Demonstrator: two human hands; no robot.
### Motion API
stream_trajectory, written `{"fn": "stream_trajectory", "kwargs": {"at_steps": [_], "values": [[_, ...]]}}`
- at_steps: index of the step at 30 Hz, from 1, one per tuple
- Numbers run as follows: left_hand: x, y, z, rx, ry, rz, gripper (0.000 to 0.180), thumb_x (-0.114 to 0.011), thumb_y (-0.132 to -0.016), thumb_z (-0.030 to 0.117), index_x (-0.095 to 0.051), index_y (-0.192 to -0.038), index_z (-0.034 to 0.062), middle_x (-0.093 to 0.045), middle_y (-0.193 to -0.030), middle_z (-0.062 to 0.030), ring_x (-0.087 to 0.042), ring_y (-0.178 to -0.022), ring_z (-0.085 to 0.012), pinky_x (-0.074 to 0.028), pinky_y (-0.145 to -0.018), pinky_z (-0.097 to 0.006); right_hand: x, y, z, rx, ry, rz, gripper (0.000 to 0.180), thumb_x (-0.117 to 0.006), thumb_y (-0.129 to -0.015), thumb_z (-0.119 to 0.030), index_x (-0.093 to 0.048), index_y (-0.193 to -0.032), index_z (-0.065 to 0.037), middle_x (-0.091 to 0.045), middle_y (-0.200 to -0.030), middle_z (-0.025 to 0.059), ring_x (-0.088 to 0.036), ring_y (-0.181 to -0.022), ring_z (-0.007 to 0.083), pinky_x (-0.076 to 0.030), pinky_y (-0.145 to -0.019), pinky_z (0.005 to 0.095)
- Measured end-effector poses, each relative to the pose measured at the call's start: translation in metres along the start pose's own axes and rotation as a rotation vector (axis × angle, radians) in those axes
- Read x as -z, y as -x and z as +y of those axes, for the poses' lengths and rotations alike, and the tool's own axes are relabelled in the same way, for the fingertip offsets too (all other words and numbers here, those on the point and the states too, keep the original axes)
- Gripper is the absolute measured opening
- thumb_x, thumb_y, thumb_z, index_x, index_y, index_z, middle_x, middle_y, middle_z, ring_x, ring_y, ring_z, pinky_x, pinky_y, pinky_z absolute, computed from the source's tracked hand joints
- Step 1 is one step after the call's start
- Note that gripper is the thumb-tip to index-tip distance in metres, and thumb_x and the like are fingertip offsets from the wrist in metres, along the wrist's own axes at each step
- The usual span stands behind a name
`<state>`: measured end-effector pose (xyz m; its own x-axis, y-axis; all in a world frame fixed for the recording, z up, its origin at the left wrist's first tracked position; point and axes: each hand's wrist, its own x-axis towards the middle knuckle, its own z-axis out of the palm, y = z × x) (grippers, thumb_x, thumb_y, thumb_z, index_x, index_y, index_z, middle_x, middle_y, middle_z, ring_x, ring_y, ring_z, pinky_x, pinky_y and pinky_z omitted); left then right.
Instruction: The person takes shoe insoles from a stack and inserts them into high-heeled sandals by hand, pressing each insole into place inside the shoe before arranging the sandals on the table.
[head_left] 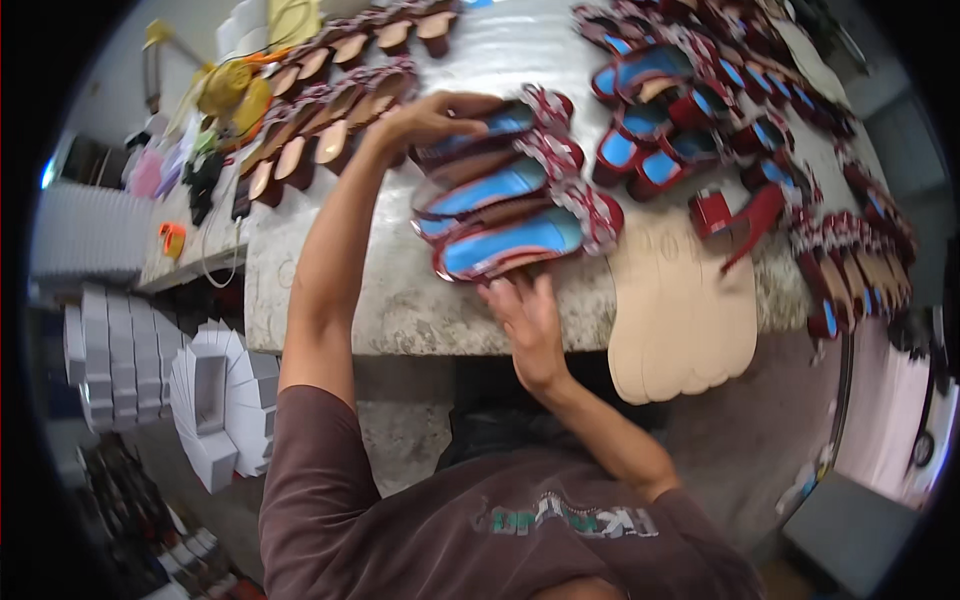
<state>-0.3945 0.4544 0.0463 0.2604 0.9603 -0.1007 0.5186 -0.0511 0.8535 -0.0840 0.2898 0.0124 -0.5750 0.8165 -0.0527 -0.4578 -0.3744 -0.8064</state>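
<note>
Several dark red sandals with blue insoles and patterned, bunched straps lie side by side in front of me, toes to the right. My left hand reaches over the far side of this group, its fingers stretched along the farthest sandal. At the near side, my right hand has its fingers spread, with the tips against or just under the nearest sandal's edge. The group lies between both hands. Slight blur hides exactly how firmly the fingers touch.
Rows of similar shoes stand at the far left of the worktable. More sandals crowd the right. Beige foot-shaped sheets overhang the front edge, beside a loose red heeled piece. White boxes are stacked at lower left.
</note>
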Motion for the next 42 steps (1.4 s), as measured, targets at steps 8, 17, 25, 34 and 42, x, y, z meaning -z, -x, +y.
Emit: {"fn": "stream_trajectory", "kwargs": {"at_steps": [8,17,25,34,42], "values": [[-0.164,0.097,0.125,-0.394,-0.009,1.016,0.019,-0.067,-0.093,-0.002,-0.069,-0.111,-0.0057,-0.073,-0.112,-0.018,-0.071,-0.1,-0.0277,-0.055,-0.09,-0.037,0.143,0.094,-0.154,0.231,1.249,0.775,0.027,-0.067,-0.096,-0.01,-0.069,-0.118,0.005,-0.071,-0.107,0.0178,-0.071,-0.096,0.0274,-0.056,-0.085,0.0375],[-0.321,0.016,0.115,-0.299,-0.556,0.545,0.043,-0.064,-0.097,0.013,-0.057,-0.133,-0.0093,-0.054,-0.144,-0.0255,-0.051,-0.137,-0.0392,-0.046,-0.11,-0.044,0.153,-0.051,-0.117,0.277,2.104,0.326,0.017,-0.062,-0.089,-0.01,-0.071,-0.098,0.002,-0.061,-0.112,0.0154,-0.06,-0.108,0.0351,-0.055,-0.086,0.0445],[-0.322,0.021,0.114,-0.319,-0.49,0.538,0.043,-0.061,-0.1,0.016,-0.058,-0.133,-0.0095,-0.056,-0.142,-0.0242,-0.048,-0.14,-0.038,-0.042,-0.113,-0.043,0.166,-0.052,-0.104,0.453,1.938,0.478,0.015,-0.059,-0.088,-0.009,-0.069,-0.096,0.0,-0.062,-0.106,0.0142,-0.059,-0.102,0.0359,-0.054,-0.083,0.045],[-0.321,0.025,0.112,-0.262,-0.327,0.672,0.031,-0.065,-0.091,0.006,-0.068,-0.12,-0.0054,-0.067,-0.127,-0.0199,-0.064,-0.121,-0.0349,-0.053,-0.1,-0.041,0.149,-0.051,-0.101,0.372,2.24,0.344,0.022,-0.065,-0.086,-0.016,-0.066,-0.102,0.0,-0.063,-0.106,0.0155,-0.062,-0.1,0.0328,-0.052,-0.086,0.042],[-0.322,0.022,0.111,-0.292,-0.33,0.724,0.026,-0.065,-0.091,0.005,-0.07,-0.115,-0.0046,-0.069,-0.122,-0.0182,-0.065,-0.118,-0.0349,-0.055,-0.097,-0.041,0.214,0.087,-0.125,1.02,0.952,0.529,0.039,-0.061,-0.094,-0.012,-0.052,-0.127,0.006,-0.055,-0.132,0.0187,-0.058,-0.123,0.0416,-0.049,-0.104,0.0574]]}}
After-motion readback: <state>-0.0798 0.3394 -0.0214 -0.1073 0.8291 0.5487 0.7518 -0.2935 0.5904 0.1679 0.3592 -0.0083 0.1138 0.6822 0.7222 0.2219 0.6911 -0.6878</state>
